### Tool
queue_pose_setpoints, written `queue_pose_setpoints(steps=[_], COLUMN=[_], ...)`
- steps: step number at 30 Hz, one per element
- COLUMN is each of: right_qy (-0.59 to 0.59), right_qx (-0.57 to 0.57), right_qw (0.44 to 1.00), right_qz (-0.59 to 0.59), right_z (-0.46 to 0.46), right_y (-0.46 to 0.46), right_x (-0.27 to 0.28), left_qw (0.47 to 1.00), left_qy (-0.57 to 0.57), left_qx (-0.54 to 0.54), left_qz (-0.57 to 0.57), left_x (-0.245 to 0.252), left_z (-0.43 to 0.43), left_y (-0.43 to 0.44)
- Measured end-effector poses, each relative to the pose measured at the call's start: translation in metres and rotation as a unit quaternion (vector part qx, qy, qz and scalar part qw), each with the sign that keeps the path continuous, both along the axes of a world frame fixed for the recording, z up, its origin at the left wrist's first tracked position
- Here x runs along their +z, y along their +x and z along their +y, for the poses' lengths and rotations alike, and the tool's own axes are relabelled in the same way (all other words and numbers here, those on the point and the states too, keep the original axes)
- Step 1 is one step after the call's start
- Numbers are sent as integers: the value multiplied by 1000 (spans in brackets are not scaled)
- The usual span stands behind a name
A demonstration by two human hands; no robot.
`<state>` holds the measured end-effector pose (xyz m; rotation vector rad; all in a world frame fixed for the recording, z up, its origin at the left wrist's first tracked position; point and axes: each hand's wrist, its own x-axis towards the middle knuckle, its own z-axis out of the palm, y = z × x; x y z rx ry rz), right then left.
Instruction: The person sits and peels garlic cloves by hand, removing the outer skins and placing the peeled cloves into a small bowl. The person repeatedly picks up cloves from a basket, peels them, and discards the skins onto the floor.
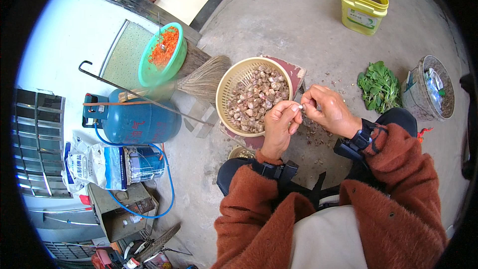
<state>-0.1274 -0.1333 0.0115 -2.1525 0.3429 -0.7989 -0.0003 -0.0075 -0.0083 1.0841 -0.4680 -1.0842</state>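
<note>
My left hand (281, 123) and my right hand (325, 109) meet just right of a cream plastic basket (223, 93). Between their fingertips is a small whitish piece, apparently a garlic clove (300, 107); both hands seem to pinch it. The basket holds many small, unpeeled garlic cloves or bulbs (257, 99), with brown and purplish skins. It stands on a worn red stool or low table (289, 68). Below, partly hidden by my left arm and knee, a smaller basket (239, 152) holds pale pieces. Bits of skin lie scattered on the floor beneath my hands.
Leafy greens (379, 86) lie beside a dirty bucket (410, 91) at right. A yellow tub (360, 20) of dark liquid stands farther off. At left are a straw broom (205, 78), a green basin (183, 50) of chopped orange food, a blue gas cylinder (142, 119) and a metal hook rod (149, 99).
</note>
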Motion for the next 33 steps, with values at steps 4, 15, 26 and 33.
queue_pose_setpoints(steps=[4, 15, 26, 33], right_qy=[50, 14, 43, 2], right_qx=[5, 7, -25, -8], right_qw=[998, 1000, 998, 1000], right_qz=[36, 27, 48, 21], right_z=[0, 0, -7, -8], right_y=[-1, -1, -1, 0], right_x=[1, 1, -4, -4], left_qw=[1000, 1000, 998, 996], left_qy=[-8, 5, -23, 22], left_qx=[-2, -21, -29, 9], left_qz=[-4, -13, 50, -90], left_x=[0, -3, 3, -2], left_z=[0, 1, 3, 4], left_y=[-1, 1, 3, 3])
